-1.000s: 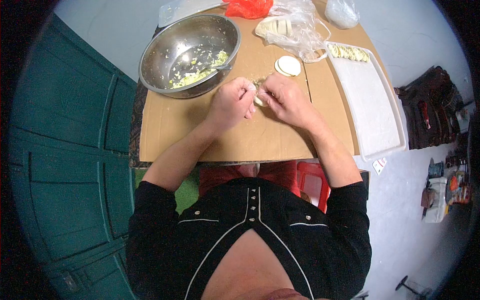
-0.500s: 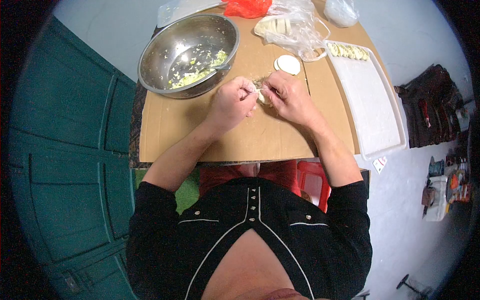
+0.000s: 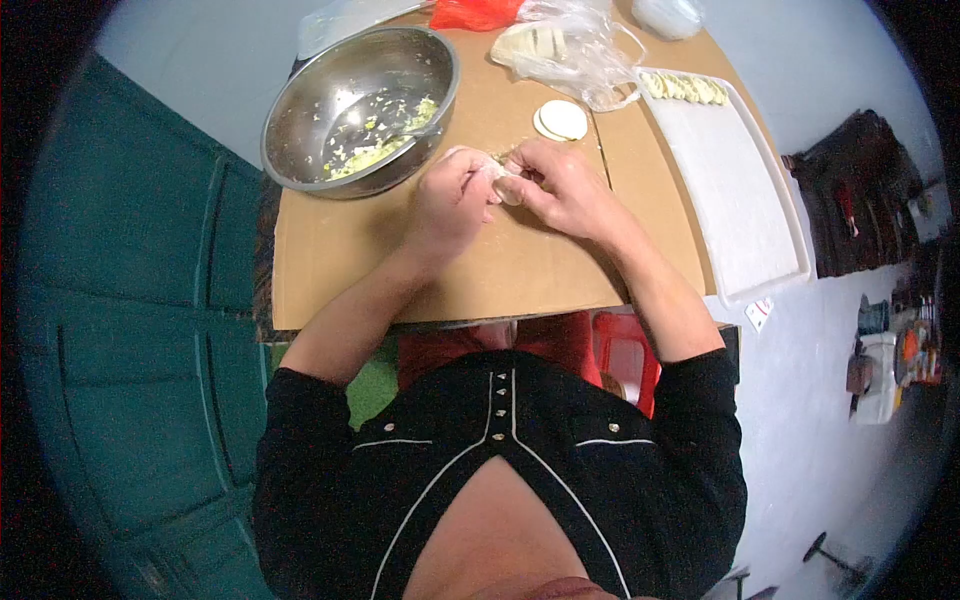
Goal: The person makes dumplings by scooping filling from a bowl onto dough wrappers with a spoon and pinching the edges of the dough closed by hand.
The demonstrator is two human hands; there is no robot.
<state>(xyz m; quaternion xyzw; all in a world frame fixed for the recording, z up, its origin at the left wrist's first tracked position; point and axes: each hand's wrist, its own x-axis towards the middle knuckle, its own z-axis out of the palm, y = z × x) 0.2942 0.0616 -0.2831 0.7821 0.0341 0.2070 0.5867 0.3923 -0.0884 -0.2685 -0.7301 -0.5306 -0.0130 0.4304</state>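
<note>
My left hand (image 3: 455, 200) and my right hand (image 3: 560, 190) meet over the cardboard, fingertips pressed together. Between them is a dumpling, now almost wholly covered by the fingers; earlier its pale dough and rounded belly showed. Flour whitens the fingertips. Just beyond the right hand, round dumpling wrappers (image 3: 562, 121) lie in a small stack. Up and left of the left hand stands a steel bowl (image 3: 300, 100) with chopped green-and-white filling (image 3: 375, 155) and a utensil handle leaning at its right side.
A white tray (image 3: 725, 190) at the right carries a row of dumplings (image 3: 684, 88) at its far end. Behind the wrappers lies a clear plastic bag (image 3: 590, 60) with more pale rounds. A red bag (image 3: 475, 12) sits at the back. Cardboard (image 3: 350, 260) covers the table.
Both hands have drawn closer together, and the fingers now hide the dumpling that was partly visible. The whole view has shifted slightly; bowl, wrappers and tray appear unmoved on the table.
</note>
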